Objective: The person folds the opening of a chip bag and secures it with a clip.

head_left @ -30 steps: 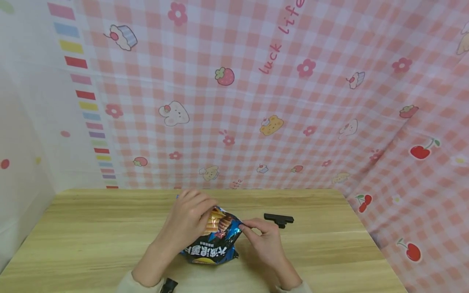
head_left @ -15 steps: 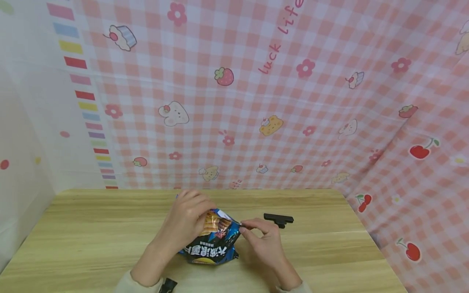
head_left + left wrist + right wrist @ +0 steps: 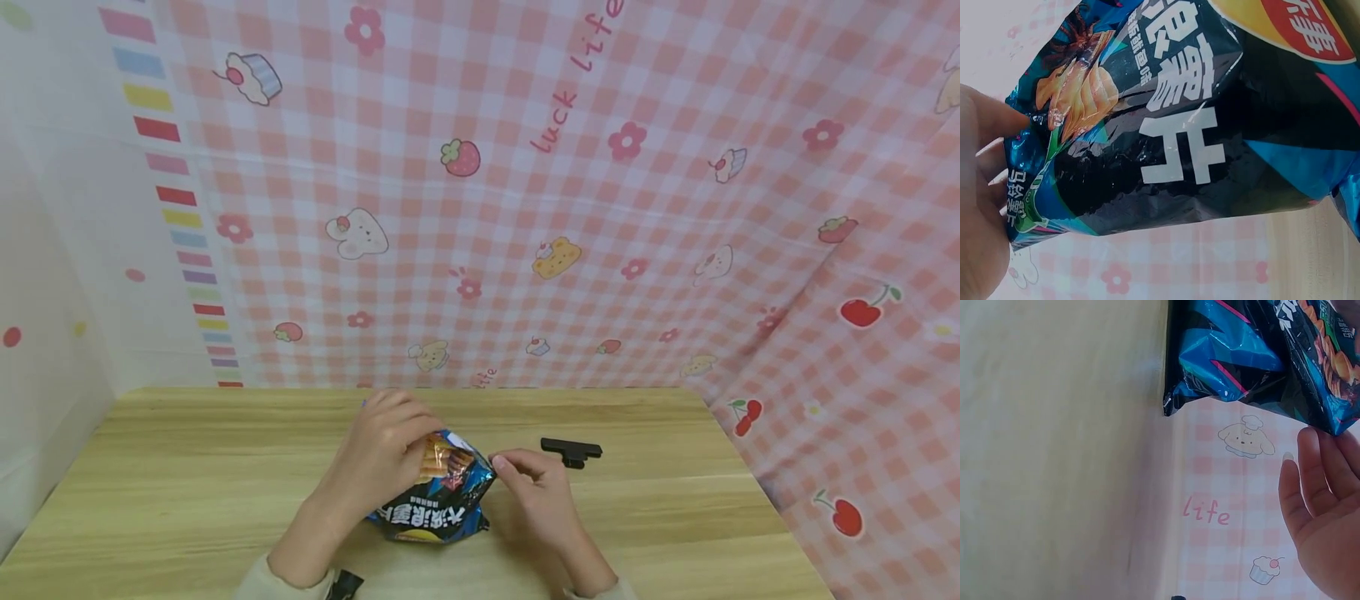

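I see small makeshift booth: wood-grain table (image 3: 660,500) walled by pink-checked cloth (image 3: 487,217) at back, cherry-printed cloth (image 3: 862,392) at right, pale dotted cloth (image 3: 52,208) at left. Printed strawberries (image 3: 463,158), cupcakes (image 3: 258,79), "luck life" lettering (image 3: 562,101) look homely; room beyond hidden, so I can't tell home from studio.

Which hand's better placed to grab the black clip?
Probably the right hand: it's much nearer the black clip, while the left hand is farther off, gripping the chip bag.
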